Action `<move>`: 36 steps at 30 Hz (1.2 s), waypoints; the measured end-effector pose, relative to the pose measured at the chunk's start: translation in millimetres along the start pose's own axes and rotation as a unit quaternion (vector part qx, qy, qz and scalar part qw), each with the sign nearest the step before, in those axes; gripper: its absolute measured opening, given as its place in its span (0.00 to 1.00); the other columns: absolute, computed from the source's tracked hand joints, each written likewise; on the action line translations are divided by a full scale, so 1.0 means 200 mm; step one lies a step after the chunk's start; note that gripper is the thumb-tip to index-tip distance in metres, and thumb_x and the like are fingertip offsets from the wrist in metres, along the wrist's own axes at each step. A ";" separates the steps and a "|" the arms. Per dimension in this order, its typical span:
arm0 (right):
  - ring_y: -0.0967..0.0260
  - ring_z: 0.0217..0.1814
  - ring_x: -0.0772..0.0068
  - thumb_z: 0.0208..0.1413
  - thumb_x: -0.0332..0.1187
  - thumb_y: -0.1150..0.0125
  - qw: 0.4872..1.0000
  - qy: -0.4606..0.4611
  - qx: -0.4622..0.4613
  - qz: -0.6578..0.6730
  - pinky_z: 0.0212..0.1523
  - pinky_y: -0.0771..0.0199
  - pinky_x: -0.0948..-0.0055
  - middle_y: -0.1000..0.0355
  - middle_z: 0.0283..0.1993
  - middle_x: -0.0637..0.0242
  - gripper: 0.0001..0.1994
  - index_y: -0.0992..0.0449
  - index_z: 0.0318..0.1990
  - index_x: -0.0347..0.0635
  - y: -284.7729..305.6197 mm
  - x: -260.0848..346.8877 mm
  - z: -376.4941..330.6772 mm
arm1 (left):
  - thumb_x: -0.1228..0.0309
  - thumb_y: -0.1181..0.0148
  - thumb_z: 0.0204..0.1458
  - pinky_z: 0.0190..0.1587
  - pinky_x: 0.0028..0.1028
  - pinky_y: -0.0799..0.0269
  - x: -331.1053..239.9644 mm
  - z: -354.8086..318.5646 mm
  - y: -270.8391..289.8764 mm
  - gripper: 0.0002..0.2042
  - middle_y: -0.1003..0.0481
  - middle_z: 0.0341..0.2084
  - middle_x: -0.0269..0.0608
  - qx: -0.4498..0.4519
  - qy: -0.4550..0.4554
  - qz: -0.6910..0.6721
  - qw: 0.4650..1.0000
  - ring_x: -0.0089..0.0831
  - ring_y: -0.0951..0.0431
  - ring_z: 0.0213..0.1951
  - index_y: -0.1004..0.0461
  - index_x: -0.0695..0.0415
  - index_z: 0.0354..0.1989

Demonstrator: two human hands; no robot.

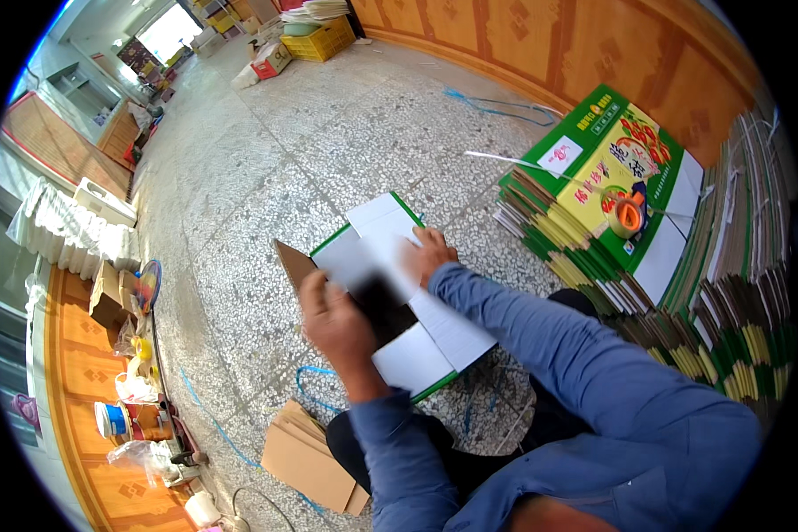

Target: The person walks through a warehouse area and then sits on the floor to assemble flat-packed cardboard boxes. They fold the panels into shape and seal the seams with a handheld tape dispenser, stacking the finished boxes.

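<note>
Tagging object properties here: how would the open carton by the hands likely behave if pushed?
The carton is probably stiff, its flaps looking flat and straight-edged. Those splayed flaps may swing. It could slide, since the floor looks hard.

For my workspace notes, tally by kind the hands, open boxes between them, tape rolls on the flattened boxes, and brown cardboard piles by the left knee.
Left hand and right hand: 2
Open box: 1
Tape roll: 1
Brown cardboard pile: 1
Total: 5
</note>
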State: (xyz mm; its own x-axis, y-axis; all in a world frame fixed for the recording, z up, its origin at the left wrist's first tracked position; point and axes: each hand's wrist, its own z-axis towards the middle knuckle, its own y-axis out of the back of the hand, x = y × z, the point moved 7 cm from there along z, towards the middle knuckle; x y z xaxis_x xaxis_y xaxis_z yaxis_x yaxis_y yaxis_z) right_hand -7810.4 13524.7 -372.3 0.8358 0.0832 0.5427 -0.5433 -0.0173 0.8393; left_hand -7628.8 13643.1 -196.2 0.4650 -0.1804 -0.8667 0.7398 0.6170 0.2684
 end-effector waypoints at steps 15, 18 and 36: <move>0.38 0.57 0.43 0.56 0.42 0.50 0.995 -0.027 0.084 -0.038 0.54 0.33 0.50 0.45 0.61 0.48 0.30 0.47 0.67 0.57 0.11 -0.01 -0.03 | 0.58 0.50 0.54 0.59 0.49 0.45 0.66 0.03 -0.46 0.27 0.42 0.63 0.51 0.165 -0.120 0.387 0.899 0.54 0.44 0.63 0.39 0.56 0.62; 0.38 0.56 0.41 0.54 0.44 0.49 0.995 -0.025 0.091 -0.031 0.54 0.33 0.49 0.46 0.61 0.45 0.32 0.48 0.67 0.56 0.11 0.00 -0.03 | 0.53 0.51 0.54 0.61 0.49 0.47 0.68 0.21 -0.49 0.30 0.43 0.64 0.49 0.191 -0.097 0.413 0.885 0.52 0.48 0.66 0.41 0.56 0.63; 0.48 0.66 0.37 0.57 0.56 0.53 0.987 -0.084 0.127 -0.052 0.60 0.39 0.49 0.54 0.67 0.38 0.36 0.55 0.70 0.56 0.06 0.01 0.00 | 0.47 0.46 0.50 0.63 0.45 0.51 0.66 0.30 -0.60 0.35 0.39 0.61 0.50 0.203 -0.166 0.426 0.866 0.50 0.43 0.64 0.37 0.62 0.60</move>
State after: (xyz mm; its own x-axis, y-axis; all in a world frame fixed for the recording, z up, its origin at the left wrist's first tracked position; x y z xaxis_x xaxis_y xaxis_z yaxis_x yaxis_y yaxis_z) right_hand -7815.4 13525.1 -360.6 0.8990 -0.0683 0.4325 -0.4341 -0.2690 0.8598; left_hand -7626.6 13498.1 -318.1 0.9904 -0.0435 -0.1311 0.1381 0.3263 0.9351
